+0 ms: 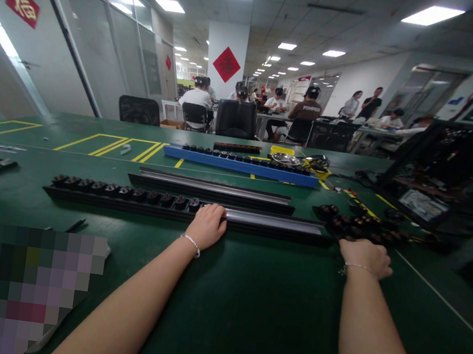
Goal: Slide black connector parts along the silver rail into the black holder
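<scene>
A long black channel rail (275,233) lies crosswise on the green table in front of me. Its left half carries a row of round black socket-like pieces (125,192); the right half shows a bare silvery inner strip. My left hand (209,224) curls over the rail near its middle, right beside the last piece in the row; its fingertips are partly hidden. Just off the rail's right end, my right hand (366,258) is closed, knuckles up, and whatever its fingers hold is hidden. Behind it lies a loose heap of similar black pieces (363,224).
A second black rail (217,191) lies just behind. Farther back are a blue rail (238,165) with black pieces, a yellow tray (282,150) and a cable bundle (317,163). A large dark open case (450,176) stands at right. People sit at distant tables.
</scene>
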Tool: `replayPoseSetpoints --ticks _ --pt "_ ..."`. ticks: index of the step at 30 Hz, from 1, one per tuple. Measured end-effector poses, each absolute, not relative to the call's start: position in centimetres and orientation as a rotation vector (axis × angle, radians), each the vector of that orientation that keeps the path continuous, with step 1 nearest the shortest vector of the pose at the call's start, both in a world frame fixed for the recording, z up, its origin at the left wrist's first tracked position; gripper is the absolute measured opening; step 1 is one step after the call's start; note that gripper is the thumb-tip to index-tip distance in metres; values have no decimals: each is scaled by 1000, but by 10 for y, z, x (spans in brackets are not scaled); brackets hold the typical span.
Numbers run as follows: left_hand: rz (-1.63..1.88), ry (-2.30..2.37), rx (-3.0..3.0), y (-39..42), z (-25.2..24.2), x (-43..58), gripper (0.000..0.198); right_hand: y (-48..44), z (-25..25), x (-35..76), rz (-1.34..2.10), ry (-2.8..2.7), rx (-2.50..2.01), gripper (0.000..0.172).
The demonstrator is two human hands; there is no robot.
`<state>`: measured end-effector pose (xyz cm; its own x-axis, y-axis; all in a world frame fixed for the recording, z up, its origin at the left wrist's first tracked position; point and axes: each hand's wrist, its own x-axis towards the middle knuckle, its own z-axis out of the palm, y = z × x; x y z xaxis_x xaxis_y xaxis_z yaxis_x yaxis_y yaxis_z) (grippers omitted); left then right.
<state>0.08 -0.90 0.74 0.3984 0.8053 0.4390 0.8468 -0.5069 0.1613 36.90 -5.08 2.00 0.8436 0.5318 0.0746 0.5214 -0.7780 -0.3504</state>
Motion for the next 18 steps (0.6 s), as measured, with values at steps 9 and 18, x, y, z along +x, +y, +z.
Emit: replayPoseSetpoints --ticks 9,18 --pt "-718 -1531 -2561 -9 8 1 10 -47 9 373 -28 -797 -2581 54" --pt "-715 -1516 -2543 -9 7 2 9 -36 8 365 -279 -851 -2607 44"
